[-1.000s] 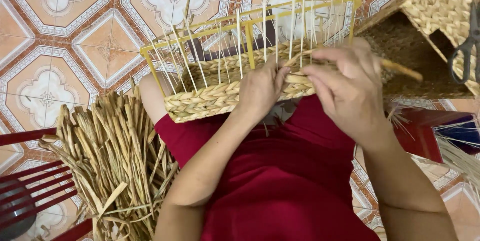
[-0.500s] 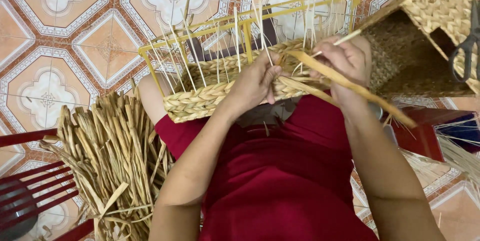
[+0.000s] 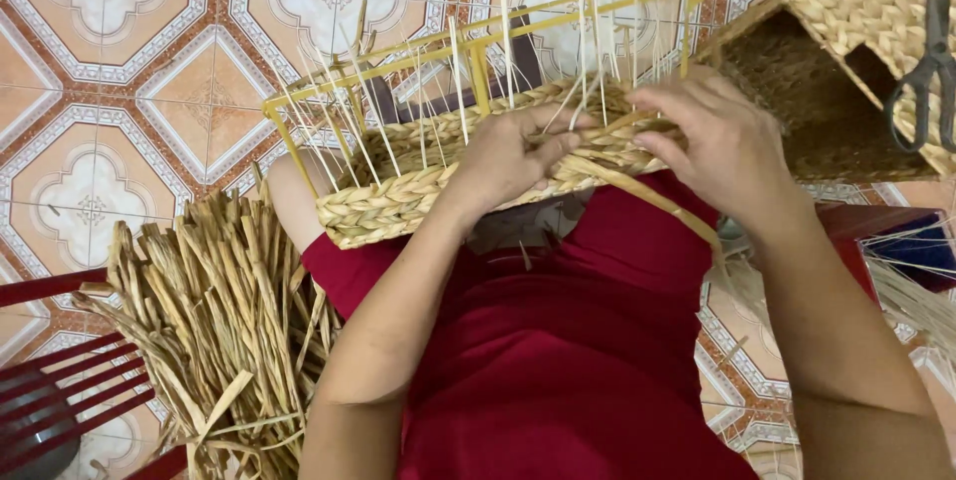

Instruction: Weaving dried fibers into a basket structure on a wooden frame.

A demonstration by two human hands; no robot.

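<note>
A half-woven basket (image 3: pixel 398 203) on a yellow wire frame (image 3: pixel 478 42) rests on my lap, with thin pale upright stakes rising from its braided straw wall. My left hand (image 3: pixel 508 156) presses on the braided wall near the middle, fingers curled over the top row. My right hand (image 3: pixel 712 136) pinches a flat straw strand (image 3: pixel 652 196) at the wall's right end; the strand trails down to the right over my red clothing (image 3: pixel 558 360).
A bundle of dried straw strands (image 3: pixel 214 326) lies on the tiled floor at left. A red slatted stool (image 3: pixel 60 400) sits at the lower left. A finished woven basket (image 3: pixel 866 2) with black scissors (image 3: pixel 931 67) on it stands at upper right.
My right hand pulled the straw strand in from the right and drew it tight against the basket wall; the strand's free end swung downward. My left hand stayed on the braid.
</note>
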